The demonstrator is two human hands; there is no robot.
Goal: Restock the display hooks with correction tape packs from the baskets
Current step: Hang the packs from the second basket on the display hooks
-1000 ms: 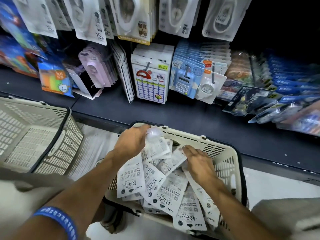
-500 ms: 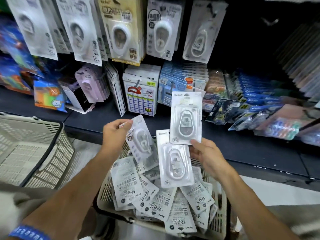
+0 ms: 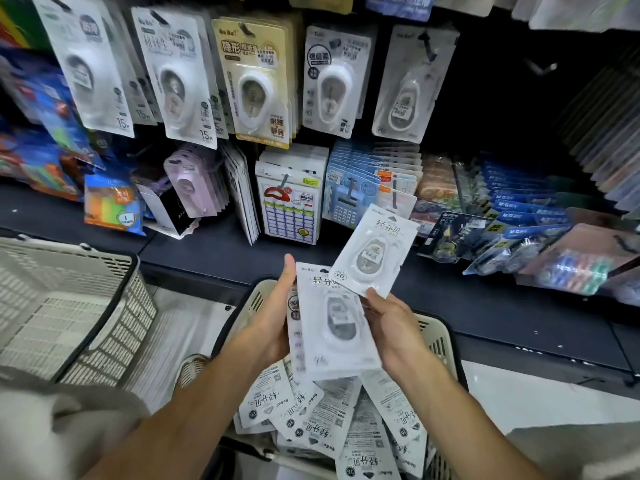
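A cream basket point(image 3: 438, 341) below me holds several white correction tape packs point(image 3: 322, 420) lying face down. My left hand point(image 3: 273, 320) holds a small stack of white packs point(image 3: 334, 320) upright from the left side, above the basket. My right hand point(image 3: 391, 327) grips the stack's right edge and pinches another pack point(image 3: 375, 251), tilted up to the right. On the display hooks above hang rows of correction tape packs point(image 3: 256, 81). The rightmost white pack point(image 3: 412, 84) hangs alone, with an empty hook point(image 3: 540, 65) to its right.
A second cream basket point(image 3: 69, 306) stands empty at the left. A dark shelf point(image 3: 214, 251) runs across, carrying sticky notes, label packs, calculators and blue pen packs point(image 3: 519, 216). Pale floor shows at lower right.
Both hands lifted packs out of the basket, turned them face up, then brought them together into one stack in front of me. The view has tilted up toward the hooks.
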